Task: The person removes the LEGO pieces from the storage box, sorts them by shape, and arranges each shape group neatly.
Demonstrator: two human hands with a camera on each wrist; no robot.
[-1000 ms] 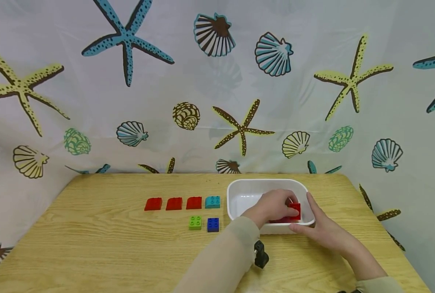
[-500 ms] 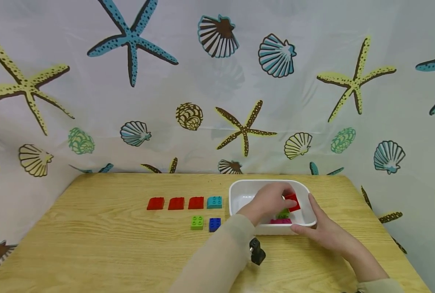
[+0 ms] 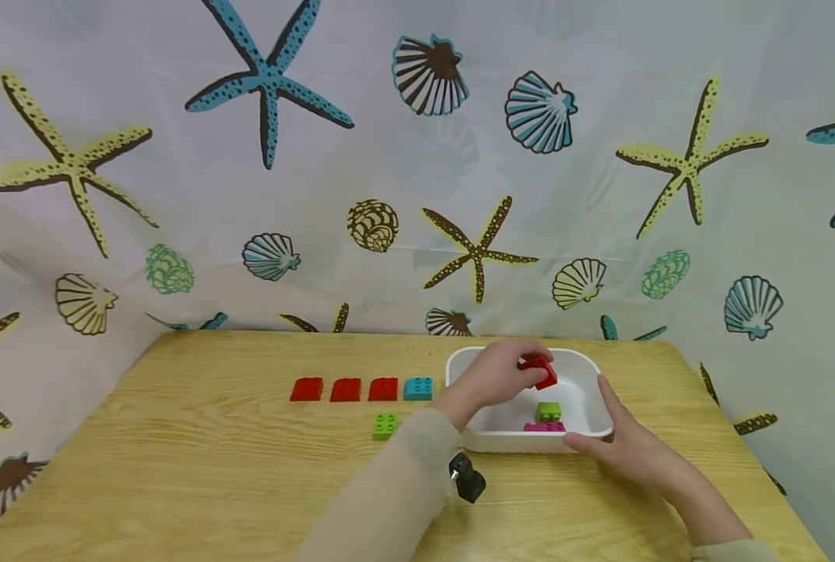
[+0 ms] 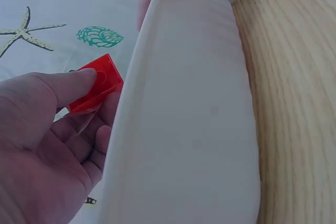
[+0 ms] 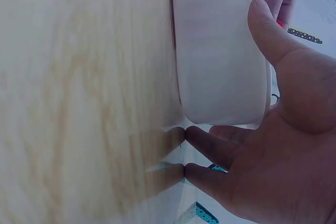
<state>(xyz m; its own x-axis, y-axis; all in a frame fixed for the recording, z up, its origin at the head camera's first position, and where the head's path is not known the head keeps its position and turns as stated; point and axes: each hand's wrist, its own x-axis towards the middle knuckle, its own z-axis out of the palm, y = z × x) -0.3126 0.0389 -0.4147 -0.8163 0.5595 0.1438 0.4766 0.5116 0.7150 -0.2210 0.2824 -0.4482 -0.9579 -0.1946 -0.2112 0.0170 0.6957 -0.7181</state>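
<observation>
My left hand (image 3: 505, 373) pinches a red toy brick (image 3: 545, 373) between thumb and fingers, above the inside of a white plastic tub (image 3: 523, 442). In the left wrist view the thumb lies flat across the face of the red brick (image 4: 107, 72). Around the tub's front right corner, my right hand (image 3: 631, 445) holds on, thumb at the front rim and fingers along the right side. Its lower fingertips meet the table in the right wrist view. Inside the tub lie a lime green brick (image 3: 548, 411) and a magenta piece (image 3: 544, 427).
Left of the tub, three red pieces (image 3: 346, 390) and a light blue brick (image 3: 418, 389) form a row on the wooden table (image 3: 200, 460). A lime green brick (image 3: 385, 425) sits in front of them. A patterned curtain (image 3: 361, 156) hangs behind.
My left hand has lifted the red brick and shifted it left within the tub, uncovering the lime green and magenta pieces. The left sleeve now hides the dark blue brick. My right hand stays put.
</observation>
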